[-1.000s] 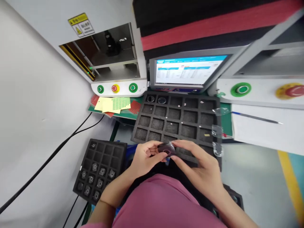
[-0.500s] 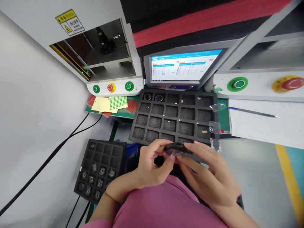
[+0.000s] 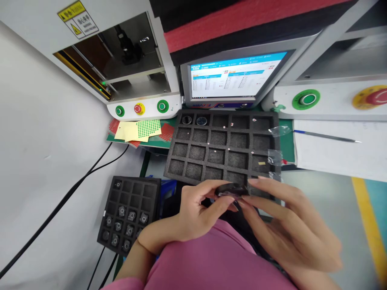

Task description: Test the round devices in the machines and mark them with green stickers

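Observation:
My left hand (image 3: pixel 201 209) grips a small black round part (image 3: pixel 231 189) between thumb and curled fingers, in front of my chest. The part has a glossy dark face and looks like a watch body, but the fingers cover much of it. My right hand (image 3: pixel 290 221) is at its right side, fingers stretched out and apart. One or two fingertips are at the part's edge; whether they touch it I cannot tell. Beyond the hands lies a black foam tray (image 3: pixel 207 151), with two round glossy discs (image 3: pixel 201 121) in its far left pockets.
At the lower left a second foam tray (image 3: pixel 136 199) holds several small dark parts. Sticker sheets (image 3: pixel 148 129) lie beneath a machine's button panel (image 3: pixel 142 108). Behind the tray stands a screen (image 3: pixel 236 76). A pen (image 3: pixel 326 136) rests on white paper (image 3: pixel 338 157); clear tape (image 3: pixel 274 157) sticks to the tray's right edge.
My right hand has moved right, and its fingers have spread somewhat away from the black part. My left hand has shifted slightly right with the part. The view has tilted slightly.

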The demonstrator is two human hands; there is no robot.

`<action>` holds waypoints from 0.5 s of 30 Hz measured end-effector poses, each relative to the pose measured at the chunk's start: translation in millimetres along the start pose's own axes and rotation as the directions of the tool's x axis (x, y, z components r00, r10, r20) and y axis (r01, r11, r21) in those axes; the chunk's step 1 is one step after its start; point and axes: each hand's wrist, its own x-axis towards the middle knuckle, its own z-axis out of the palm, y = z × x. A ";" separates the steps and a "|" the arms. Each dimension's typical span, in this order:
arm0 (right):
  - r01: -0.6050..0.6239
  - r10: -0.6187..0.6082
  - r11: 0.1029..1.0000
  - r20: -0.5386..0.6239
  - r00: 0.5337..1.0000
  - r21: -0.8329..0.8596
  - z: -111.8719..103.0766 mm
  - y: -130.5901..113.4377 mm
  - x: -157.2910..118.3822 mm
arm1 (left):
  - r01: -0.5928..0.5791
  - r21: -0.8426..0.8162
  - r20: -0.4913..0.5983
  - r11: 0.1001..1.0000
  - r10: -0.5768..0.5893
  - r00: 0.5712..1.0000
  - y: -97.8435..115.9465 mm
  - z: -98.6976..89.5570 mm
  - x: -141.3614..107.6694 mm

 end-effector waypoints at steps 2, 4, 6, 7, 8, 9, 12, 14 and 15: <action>-0.018 0.018 1.000 0.009 1.000 -0.010 0.1 -1.3 1.1 | -0.014 0.035 -0.002 0.999 0.014 1.000 0.3 0.0 0.7; -0.010 0.010 1.000 0.003 1.000 -0.017 -0.5 -2.0 1.5 | -0.023 0.061 0.002 0.998 0.023 1.000 0.4 -0.3 1.3; 0.016 -0.015 0.999 0.013 1.000 -0.047 -2.1 -1.7 0.6 | -0.040 0.101 0.000 0.994 0.040 0.999 0.0 -0.7 1.6; 0.042 -0.040 0.996 0.019 0.999 -0.077 -3.2 -1.1 -0.3 | -0.052 0.123 -0.003 0.991 0.052 0.999 -0.5 -0.9 1.5; 0.066 -0.063 0.991 0.033 0.997 -0.117 -4.1 -0.4 -1.6 | -0.061 0.141 -0.007 0.988 0.063 0.998 -1.1 -1.0 1.3; 0.082 -0.076 0.984 0.047 0.996 -0.161 -4.8 0.4 -2.9 | -0.068 0.154 -0.010 0.986 0.071 0.997 -1.9 -1.0 0.9; 0.110 -0.097 0.968 0.067 0.993 -0.225 -3.6 2.9 -6.8 | -0.067 0.154 -0.017 0.986 0.070 0.997 -4.5 -0.6 -0.7; 0.088 -0.078 0.976 0.056 0.995 -0.198 0.1 4.5 -8.6 | -0.056 0.139 -0.022 0.989 0.060 0.998 -5.6 -0.3 -1.8; 0.072 -0.065 0.982 0.047 0.997 -0.177 2.3 5.2 -9.4 | -0.056 0.136 -0.021 0.989 0.060 0.998 -5.8 -0.3 -2.1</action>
